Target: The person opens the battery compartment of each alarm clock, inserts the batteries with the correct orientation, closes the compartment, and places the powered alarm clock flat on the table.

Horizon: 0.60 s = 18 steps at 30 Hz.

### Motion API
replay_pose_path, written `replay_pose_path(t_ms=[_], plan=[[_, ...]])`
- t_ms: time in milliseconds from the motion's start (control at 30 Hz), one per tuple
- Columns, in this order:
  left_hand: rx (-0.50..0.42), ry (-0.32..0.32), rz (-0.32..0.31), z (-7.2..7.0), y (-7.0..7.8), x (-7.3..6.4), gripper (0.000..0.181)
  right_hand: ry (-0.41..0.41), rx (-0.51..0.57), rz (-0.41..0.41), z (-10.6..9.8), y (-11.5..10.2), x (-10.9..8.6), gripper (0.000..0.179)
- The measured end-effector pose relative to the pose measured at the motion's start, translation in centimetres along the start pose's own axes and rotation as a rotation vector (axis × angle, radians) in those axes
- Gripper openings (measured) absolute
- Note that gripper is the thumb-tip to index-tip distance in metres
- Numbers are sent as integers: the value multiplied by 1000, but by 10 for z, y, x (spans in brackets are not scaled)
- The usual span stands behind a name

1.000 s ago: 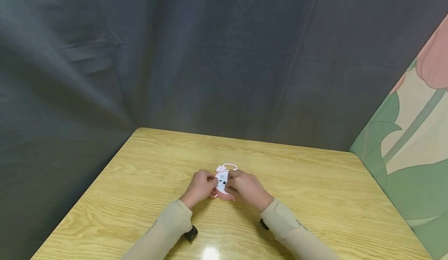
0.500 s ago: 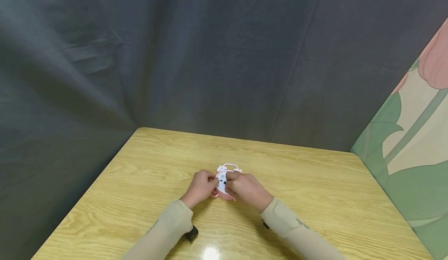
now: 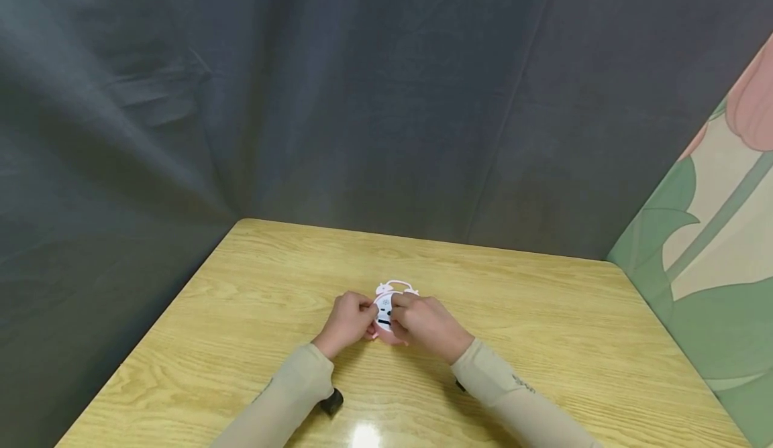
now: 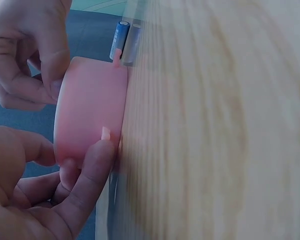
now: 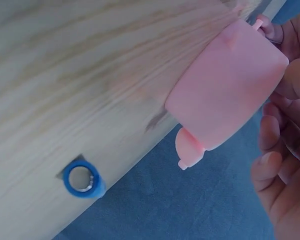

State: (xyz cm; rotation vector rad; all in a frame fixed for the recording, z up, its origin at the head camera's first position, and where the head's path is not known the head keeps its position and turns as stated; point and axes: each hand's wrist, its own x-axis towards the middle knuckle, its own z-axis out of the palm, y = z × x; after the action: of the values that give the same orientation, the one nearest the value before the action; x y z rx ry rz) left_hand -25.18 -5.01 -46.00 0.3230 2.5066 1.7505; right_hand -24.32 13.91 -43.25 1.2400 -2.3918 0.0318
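Note:
A pink alarm clock [image 3: 392,336] with a white back lies face down on the table, its bells and handle pointing away from me. My left hand [image 3: 346,322] grips its left side near one small foot [image 4: 106,133], thumb on the rim. My right hand [image 3: 429,327] is bent over the right half of the clock's back. Its thumb and finger pinch at the battery cover, mostly hidden beneath them. A dark slot [image 3: 384,322] shows across the lower back. Beside the clock a blue battery [image 5: 83,179] stands upright, visible in both wrist views.
The glossy wooden table [image 3: 519,300] reflects the battery and the overhead light. A dark curtain [image 3: 386,99] hangs behind and to the left. At the right is a tulip-patterned panel [image 3: 725,247].
A dark slot has opened across the clock's lower back under my right fingers, which have shifted slightly. My left hand keeps its grip on the clock.

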Motion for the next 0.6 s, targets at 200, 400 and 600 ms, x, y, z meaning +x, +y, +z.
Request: replay_pose_path(t_ms=[200, 400, 600], plan=[[10, 13, 13, -1, -3, 2, 22, 12, -26, 11, -2, -2, 0, 28], [-12, 4, -14, 0, -4, 0, 21, 90, 33, 40, -4, -4, -6, 23], [-14, 9, -20, 0, -3, 0, 22, 135, 64, 167, -16, 12, -13, 11]])
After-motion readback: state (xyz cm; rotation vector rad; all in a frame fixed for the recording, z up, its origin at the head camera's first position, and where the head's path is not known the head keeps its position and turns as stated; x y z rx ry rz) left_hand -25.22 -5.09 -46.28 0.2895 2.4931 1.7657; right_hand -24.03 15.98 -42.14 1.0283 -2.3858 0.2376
